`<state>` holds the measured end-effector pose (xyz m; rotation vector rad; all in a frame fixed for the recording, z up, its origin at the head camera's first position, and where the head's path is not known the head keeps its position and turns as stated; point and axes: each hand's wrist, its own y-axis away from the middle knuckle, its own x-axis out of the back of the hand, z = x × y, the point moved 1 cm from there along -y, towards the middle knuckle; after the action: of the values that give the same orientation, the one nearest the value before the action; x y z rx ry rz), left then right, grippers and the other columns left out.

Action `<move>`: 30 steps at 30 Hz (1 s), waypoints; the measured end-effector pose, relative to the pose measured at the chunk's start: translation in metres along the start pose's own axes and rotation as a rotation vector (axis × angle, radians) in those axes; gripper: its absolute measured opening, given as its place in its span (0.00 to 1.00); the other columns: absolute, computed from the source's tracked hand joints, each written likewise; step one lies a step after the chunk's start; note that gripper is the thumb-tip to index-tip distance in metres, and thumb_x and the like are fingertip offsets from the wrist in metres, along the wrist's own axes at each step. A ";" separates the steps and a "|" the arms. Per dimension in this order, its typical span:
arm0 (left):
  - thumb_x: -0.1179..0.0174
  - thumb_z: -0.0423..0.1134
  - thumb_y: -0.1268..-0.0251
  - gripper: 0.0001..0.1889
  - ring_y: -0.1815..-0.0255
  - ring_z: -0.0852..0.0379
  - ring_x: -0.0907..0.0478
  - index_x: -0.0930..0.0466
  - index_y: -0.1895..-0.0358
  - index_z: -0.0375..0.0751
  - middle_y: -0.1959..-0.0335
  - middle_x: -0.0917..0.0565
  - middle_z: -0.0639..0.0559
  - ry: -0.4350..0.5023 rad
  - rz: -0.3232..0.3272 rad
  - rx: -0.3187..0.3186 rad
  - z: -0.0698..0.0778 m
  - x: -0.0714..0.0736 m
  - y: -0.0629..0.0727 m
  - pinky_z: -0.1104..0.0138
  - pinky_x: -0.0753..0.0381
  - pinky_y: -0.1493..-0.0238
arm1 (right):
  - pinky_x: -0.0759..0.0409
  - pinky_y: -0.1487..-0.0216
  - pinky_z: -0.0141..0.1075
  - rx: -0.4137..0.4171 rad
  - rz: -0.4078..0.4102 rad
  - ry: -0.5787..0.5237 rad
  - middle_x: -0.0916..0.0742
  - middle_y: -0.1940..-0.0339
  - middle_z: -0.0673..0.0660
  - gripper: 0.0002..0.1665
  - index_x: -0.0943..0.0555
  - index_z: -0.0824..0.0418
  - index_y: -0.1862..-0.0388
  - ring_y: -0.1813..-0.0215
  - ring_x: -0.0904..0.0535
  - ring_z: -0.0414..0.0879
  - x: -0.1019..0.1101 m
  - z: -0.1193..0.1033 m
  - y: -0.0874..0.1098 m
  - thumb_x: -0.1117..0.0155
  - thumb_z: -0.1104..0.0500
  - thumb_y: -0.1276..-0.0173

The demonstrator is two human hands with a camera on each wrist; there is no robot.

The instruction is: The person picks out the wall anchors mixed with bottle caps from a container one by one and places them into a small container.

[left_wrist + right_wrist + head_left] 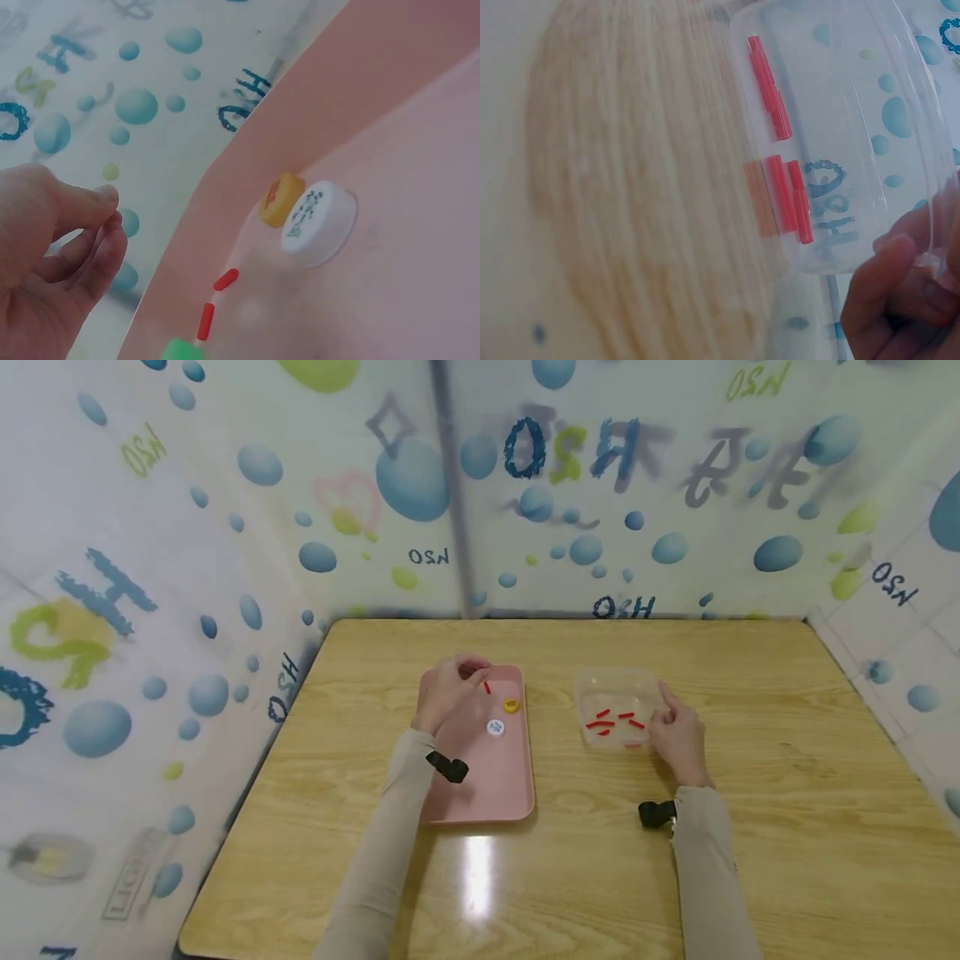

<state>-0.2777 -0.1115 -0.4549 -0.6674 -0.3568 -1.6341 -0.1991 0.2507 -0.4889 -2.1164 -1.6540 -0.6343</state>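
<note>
In the head view my left hand (452, 692) is above the far left part of a pink tray (487, 793). Its thumb and fingertips meet in the left wrist view, with nothing visible between them. In the tray lie a white round cap (321, 223), a yellow cap (282, 199), a short red stick (205, 321), another red stick (226, 279) and a partly seen green piece (182, 350). My right hand (678, 731) grips the right rim of a clear plastic container (855, 97). Several short red sticks (781, 193) lie inside the container.
The wooden table (585, 877) carries both tray and container, which stand apart side by side. Behind its far edge is a patterned wall (525, 543) with blue bubbles; similar walls flank the left and right. A black wrist camera (657, 814) sits on the right sleeve.
</note>
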 end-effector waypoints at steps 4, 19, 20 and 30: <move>0.38 0.47 0.27 0.11 0.56 0.56 0.16 0.13 0.49 0.51 0.56 0.12 0.56 -0.102 0.047 -0.004 0.000 0.003 -0.004 0.57 0.18 0.47 | 0.37 0.79 0.32 0.004 0.006 0.008 0.36 0.84 0.45 0.35 0.37 0.57 0.21 0.82 0.41 0.38 0.001 0.001 -0.002 0.53 0.64 0.27; 0.41 0.33 0.26 0.11 0.54 0.47 0.16 0.17 0.46 0.34 0.53 0.14 0.39 0.114 -0.066 -0.028 -0.019 -0.017 -0.008 0.61 0.17 0.52 | 0.41 0.79 0.33 0.005 0.018 -0.008 0.38 0.86 0.44 0.36 0.36 0.56 0.21 0.82 0.45 0.38 -0.001 0.000 -0.003 0.52 0.64 0.28; 0.41 0.33 0.26 0.11 0.54 0.48 0.17 0.17 0.46 0.35 0.53 0.14 0.41 0.109 -0.065 -0.023 -0.020 -0.019 -0.007 0.62 0.17 0.52 | 0.40 0.79 0.33 0.003 0.024 -0.005 0.38 0.86 0.44 0.36 0.36 0.56 0.21 0.82 0.44 0.38 -0.001 0.000 -0.003 0.52 0.64 0.29; 0.41 0.35 0.26 0.11 0.55 0.52 0.18 0.16 0.47 0.38 0.54 0.14 0.45 -0.071 -0.081 -0.023 -0.025 -0.030 -0.007 0.59 0.17 0.50 | 0.39 0.77 0.34 -0.003 0.025 0.017 0.37 0.85 0.45 0.35 0.36 0.55 0.21 0.81 0.44 0.39 -0.002 0.002 -0.003 0.53 0.64 0.27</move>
<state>-0.2884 -0.1008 -0.4916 -0.7379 -0.4218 -1.6961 -0.2025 0.2513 -0.4913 -2.1242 -1.6164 -0.6451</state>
